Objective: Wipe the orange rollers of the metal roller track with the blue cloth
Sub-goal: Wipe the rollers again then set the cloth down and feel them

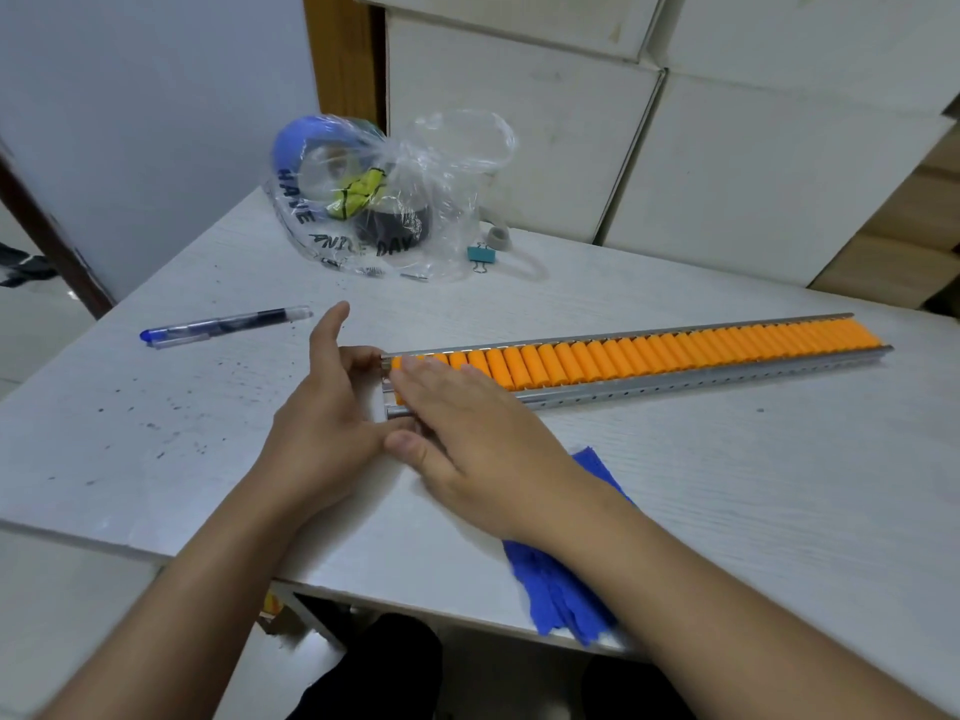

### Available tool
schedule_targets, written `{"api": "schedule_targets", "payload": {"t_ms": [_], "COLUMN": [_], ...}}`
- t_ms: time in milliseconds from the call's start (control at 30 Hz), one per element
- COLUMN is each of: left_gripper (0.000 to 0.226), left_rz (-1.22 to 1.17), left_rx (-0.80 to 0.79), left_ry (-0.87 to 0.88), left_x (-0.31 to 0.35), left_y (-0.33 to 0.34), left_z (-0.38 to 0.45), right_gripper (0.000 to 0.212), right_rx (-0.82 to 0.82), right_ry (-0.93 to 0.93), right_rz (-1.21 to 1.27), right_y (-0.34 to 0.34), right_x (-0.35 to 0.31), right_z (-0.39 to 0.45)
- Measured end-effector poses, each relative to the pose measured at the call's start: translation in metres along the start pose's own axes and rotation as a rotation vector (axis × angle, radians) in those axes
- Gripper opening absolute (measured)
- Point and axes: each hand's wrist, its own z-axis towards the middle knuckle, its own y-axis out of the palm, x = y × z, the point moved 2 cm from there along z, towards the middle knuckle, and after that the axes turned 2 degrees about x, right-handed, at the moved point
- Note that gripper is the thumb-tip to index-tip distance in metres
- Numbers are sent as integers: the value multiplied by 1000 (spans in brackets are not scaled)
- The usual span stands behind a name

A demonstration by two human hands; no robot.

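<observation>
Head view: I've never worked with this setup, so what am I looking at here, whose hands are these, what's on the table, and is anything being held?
There is no robot here. The single picture comes from a camera worn on a person's head, looking down at their own bare hands. The left hand touches the near end of the metal roller track, a long metal rail filled with orange rollers. The right hand lies flat over the first rollers. Neither hand holds the blue cloth, which lies on the white table under the right forearm. Also on the table: a pen, a clear plastic bag of tape rolls, and a small binder clip.
</observation>
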Motion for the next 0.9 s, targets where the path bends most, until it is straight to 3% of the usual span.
{"api": "schedule_targets", "payload": {"t_ms": [67,333,567,900], "left_gripper": [122,104,89,90], "left_rz": [4,-39,-4,161], "left_rx": [6,35,8,45], "left_ry": [5,-42,-27,-2], "left_x": [-1,-4,5,31], "left_y": [1,3,0,-12], "left_z": [1,-2,-4,-21], "right_gripper": [62,66,56,49], "right_rx": [0,147,187,255], "right_ry": [54,295,294,292], "right_rz": [-17,-66,-77,12], "right_y": [-7,-28,-26,-48], "right_x": [14,86,87,97], "right_z": [-9,-54,-55,-62]}}
